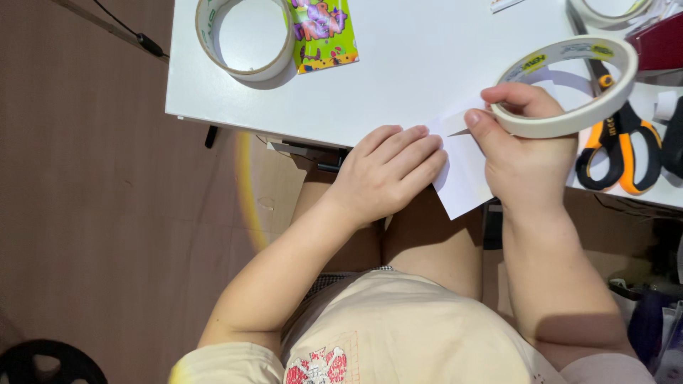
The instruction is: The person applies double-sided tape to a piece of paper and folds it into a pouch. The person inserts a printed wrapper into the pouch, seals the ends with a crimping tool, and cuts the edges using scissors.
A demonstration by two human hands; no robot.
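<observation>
Your left hand presses flat on the white folded paper sheet at the white tabletop edge. Your right hand grips a cream-coloured tape roll, beside orange-and-black scissors.

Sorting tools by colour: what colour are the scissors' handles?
Orange and black scissors, clearest in the head view.

worktop: white | tape roll and bright packet well apart from left grip | folded white paper under it | orange-black scissors just beside right grip
</observation>
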